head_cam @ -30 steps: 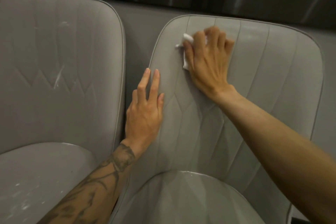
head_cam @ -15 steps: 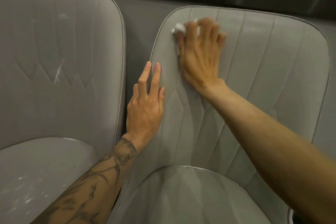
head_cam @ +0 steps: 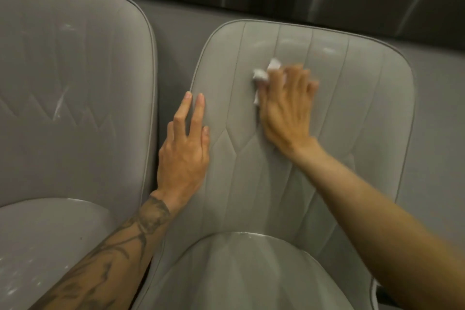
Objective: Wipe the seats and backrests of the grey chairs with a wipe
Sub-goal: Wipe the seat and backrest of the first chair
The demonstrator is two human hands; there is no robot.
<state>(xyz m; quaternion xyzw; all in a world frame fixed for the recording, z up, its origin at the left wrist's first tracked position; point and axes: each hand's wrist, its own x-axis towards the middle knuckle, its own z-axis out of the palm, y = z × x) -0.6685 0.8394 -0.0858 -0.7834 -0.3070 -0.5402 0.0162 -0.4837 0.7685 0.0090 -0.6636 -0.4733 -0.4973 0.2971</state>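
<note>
So the crumpled white wipe (head_cam: 261, 75) is pinned to the padded grey backrest of the right-hand chair (head_cam: 352, 113), up in its top half, under the right grip (head_cam: 284, 111). That grip isn't clenched: the fingers lie pretty flat and press the wipe into the upholstery, with bits of it poking out past the fingertips and on the thumb side. It's motion-blurred, so take the finger detail with a pinch of salt. The left grip (head_cam: 183, 153) is released and holds nothing. It rests flat on the same backrest's left edge, down and to the left of the right grip, probably just steadying the chair.

What matters for the next stroke, I'd say: most of the bare backrest lies to the right of the right grip and below it. The stitched panels run top to bottom, so long up-and-down passes look like the obvious way. The right grip is the nearer one for all that. The glossy grey seat cushion (head_cam: 251, 274) sits below both grips. Beyond the left grip, the second grey chair's backrest (head_cam: 83, 63) shows pale scuff streaks (head_cam: 59, 106), so my guess is that one hasn't been done
</note>
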